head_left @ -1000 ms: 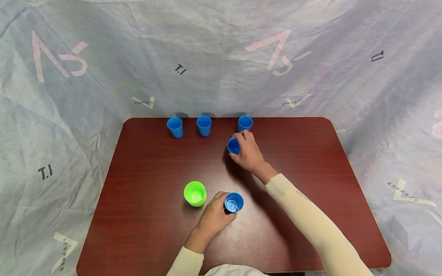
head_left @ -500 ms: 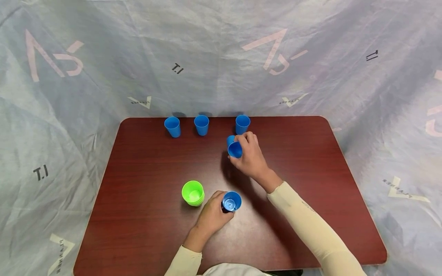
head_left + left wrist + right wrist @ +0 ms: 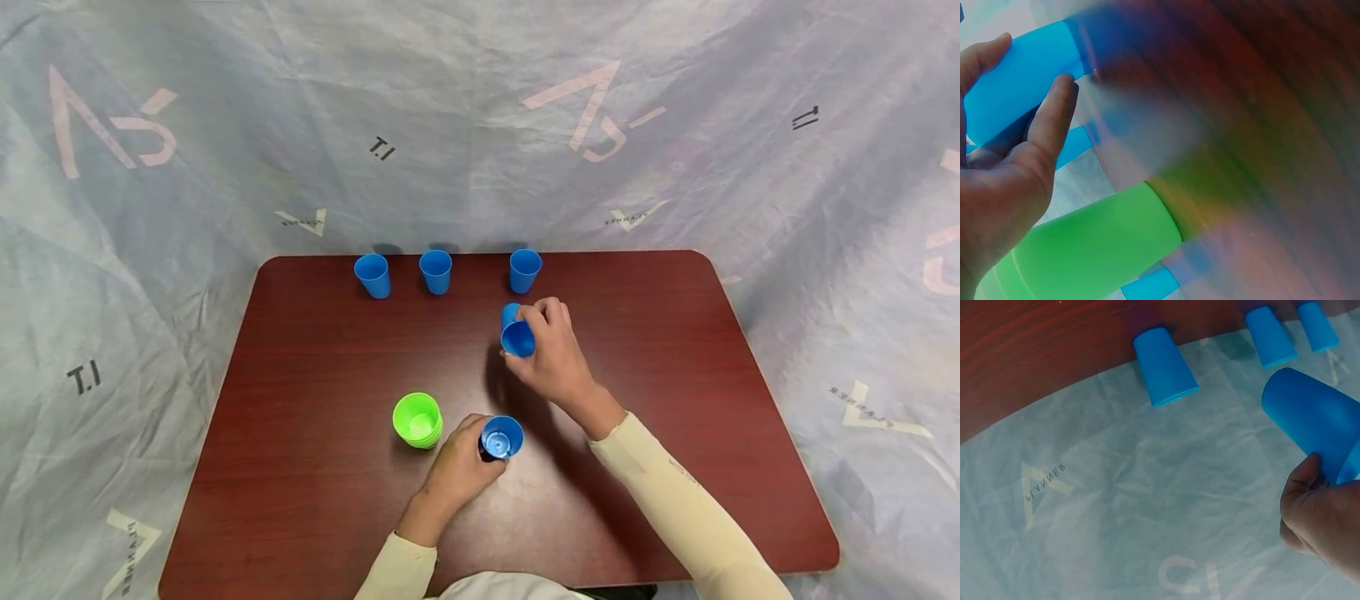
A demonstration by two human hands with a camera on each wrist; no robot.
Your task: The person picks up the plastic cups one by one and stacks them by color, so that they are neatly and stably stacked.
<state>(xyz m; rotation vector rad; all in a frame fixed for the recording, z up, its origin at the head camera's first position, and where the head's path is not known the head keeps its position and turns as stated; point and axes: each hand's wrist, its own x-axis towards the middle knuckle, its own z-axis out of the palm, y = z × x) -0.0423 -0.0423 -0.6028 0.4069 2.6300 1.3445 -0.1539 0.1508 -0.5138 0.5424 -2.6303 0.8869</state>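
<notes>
My left hand grips an upright blue cup near the front of the table, fingers and thumb wrapped round its side. In the left wrist view the same blue cup sits between thumb and fingers. Farther back, my right hand pinches another blue cup by its rim, tilted with its mouth towards me. The right wrist view shows this tilted cup held off the table. Left of my left hand stands a stack of green cups, mouths up.
Three blue cups stand upright along the table's back edge: a left one, a middle one and a right one. The dark red table has rounded corners. Grey printed cloth hangs behind and at both sides.
My right hand has drawn its blue cup away from the back row, towards me, and tipped its mouth more my way. My left hand keeps hold of its cup in place.
</notes>
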